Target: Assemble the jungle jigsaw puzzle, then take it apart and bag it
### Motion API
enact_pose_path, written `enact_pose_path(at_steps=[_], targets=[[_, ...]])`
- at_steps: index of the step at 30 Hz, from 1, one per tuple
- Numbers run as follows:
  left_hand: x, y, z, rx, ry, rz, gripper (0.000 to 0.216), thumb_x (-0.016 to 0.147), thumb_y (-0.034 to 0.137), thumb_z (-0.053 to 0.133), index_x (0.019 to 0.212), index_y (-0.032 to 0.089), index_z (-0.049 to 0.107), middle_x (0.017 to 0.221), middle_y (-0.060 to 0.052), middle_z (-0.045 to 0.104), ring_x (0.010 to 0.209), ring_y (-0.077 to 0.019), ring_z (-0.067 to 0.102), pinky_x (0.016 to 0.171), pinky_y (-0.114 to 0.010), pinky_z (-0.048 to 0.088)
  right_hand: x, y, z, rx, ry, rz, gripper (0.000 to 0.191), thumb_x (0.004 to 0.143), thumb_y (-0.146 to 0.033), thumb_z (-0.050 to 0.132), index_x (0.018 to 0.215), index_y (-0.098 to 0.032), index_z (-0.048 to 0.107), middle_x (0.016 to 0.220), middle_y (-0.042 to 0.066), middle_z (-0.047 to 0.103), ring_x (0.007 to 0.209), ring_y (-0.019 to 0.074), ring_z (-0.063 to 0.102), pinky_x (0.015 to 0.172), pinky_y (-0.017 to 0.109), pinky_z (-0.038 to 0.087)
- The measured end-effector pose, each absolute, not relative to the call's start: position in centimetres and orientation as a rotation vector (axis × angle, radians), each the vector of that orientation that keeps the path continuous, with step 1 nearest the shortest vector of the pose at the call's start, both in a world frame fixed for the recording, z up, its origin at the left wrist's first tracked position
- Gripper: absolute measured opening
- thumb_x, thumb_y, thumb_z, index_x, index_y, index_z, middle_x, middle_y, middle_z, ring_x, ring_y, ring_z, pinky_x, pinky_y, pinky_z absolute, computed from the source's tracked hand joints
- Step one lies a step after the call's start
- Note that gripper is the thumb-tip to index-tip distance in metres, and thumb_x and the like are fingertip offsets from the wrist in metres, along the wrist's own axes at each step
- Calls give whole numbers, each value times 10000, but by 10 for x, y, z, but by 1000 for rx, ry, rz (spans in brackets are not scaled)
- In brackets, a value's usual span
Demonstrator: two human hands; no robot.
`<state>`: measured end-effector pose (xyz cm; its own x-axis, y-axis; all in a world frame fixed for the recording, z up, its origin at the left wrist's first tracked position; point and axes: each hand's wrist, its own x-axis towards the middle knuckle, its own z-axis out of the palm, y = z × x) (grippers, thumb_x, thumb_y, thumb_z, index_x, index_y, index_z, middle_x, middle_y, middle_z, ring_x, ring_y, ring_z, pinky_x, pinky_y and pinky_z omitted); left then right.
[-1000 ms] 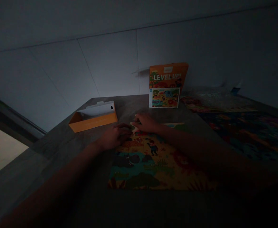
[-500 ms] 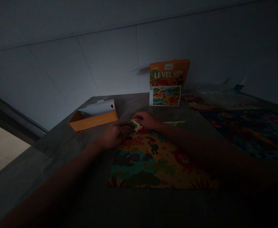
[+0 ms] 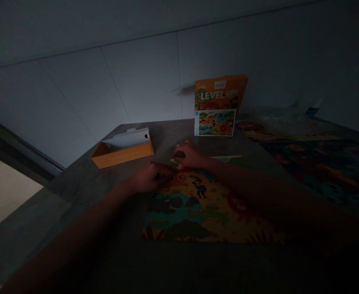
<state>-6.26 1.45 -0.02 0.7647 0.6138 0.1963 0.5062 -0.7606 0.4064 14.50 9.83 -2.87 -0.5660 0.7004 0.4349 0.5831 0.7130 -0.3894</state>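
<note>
A jigsaw puzzle (image 3: 173, 210) with animals, a pond and a figure in dark clothes lies largely assembled on the grey table. At its far left corner, my right hand (image 3: 189, 155) has curled fingers closed on a pale-edged puzzle piece (image 3: 174, 163), mostly covered by the fingers. My left hand (image 3: 150, 176) rests at the puzzle's left edge, index finger stretched toward that same piece and fingertips low against the puzzle. Dim light hides exactly what the left fingertips touch. My right forearm crosses over the puzzle's right part.
An open orange box tray (image 3: 126, 154) lies at the back left. Upright at the back stands an orange "LEVEL UP!" box (image 3: 221, 92) with a picture card (image 3: 215, 123) before it. Another dark puzzle (image 3: 323, 163) and clear plastic wrap (image 3: 277, 118) are on the right.
My right fingers have lowered and curled further over the puzzle piece, which shows less now. The left index finger has stretched out toward it. The view has shifted slightly.
</note>
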Motion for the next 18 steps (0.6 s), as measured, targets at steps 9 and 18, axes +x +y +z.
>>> enact_pose_path(at_steps=[9,18], targets=[[-62,14,1,2643,870,415,264,935,155,502,1035,191,743,1217,-79,714,1053,-197,697,904,-310,546,148,110,-36,-1107,-2250,297,187,815,-89,611,927,-152,747,900,57,727,814,172,643,754,261,458],[-61,14,1,2660,872,429,267,938,158,504,1047,191,746,1185,-81,730,1045,-210,707,905,-339,562,147,101,-30,-1065,-2380,371,143,810,-128,641,850,-171,772,800,31,739,680,142,616,646,239,400]])
